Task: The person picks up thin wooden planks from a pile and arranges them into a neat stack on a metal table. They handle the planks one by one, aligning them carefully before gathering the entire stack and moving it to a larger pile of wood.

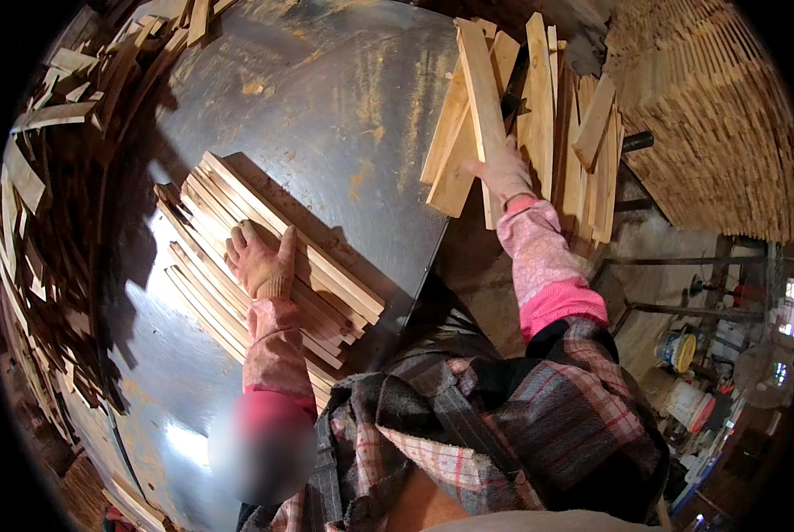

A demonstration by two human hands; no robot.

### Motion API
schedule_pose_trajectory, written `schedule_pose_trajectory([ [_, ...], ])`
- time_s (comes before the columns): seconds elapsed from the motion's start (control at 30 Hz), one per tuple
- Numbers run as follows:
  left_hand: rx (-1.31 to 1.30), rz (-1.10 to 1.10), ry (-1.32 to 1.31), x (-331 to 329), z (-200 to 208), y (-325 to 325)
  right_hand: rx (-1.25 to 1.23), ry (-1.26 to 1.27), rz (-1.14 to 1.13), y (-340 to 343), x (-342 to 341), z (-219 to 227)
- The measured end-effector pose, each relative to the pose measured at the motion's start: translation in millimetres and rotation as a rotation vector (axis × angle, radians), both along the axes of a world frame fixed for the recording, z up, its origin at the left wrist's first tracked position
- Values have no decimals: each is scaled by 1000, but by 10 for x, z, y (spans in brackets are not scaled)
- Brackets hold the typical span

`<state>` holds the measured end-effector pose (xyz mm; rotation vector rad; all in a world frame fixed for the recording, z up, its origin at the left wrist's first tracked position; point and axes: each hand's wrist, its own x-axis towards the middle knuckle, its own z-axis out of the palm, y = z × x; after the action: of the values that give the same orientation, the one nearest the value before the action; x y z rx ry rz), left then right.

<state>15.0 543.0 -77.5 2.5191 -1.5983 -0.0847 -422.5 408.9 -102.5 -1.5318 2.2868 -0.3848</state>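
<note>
My left hand (262, 262) lies on a row of narrow wooden strips (229, 199) on the metal tabletop, thumb spread away from the fingers. The strips lie side by side at a slant, with their ends uneven. Over to the right, my right hand (506, 174) grasps a long pale wooden board (480, 93). Its thumb lies across the board's face toward the left edge, with the fingers along the right edge, partly hidden. Wider boards (455, 177) lie beneath that one, and further loose boards (539, 106) lean beside it.
Under my left hand stretches a dusty grey metal tabletop (326, 115). A heap of offcuts (51, 257) runs along its left side. At the far right rises a large stack of wooden strips (707, 115). Metal framing (681, 262) and a yellow-rimmed tub (678, 351) are nearer on the right.
</note>
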Motion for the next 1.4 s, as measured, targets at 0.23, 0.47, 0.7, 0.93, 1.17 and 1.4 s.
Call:
schedule_pose_trajectory([
  [0.23,-59,57,134,1,133,103,-85,-649,179,364,258,609],
  [0.47,-119,-7,-44,155,-107,99,350,-1370,334,674,1114,-54],
  [0.7,-53,25,39,149,-17,185,486,-1225,573,886,2218,-255],
  [0.93,-43,24,254,-233,364,-134,328,-757,802,811,2325,-333],
  [1.17,-28,-96,26,108,-86,-299,348,-390,1006,724,2338,319],
  [1.4,-42,-97,-33,8,-157,-308,-132,309,-134,-62,-14,941],
])
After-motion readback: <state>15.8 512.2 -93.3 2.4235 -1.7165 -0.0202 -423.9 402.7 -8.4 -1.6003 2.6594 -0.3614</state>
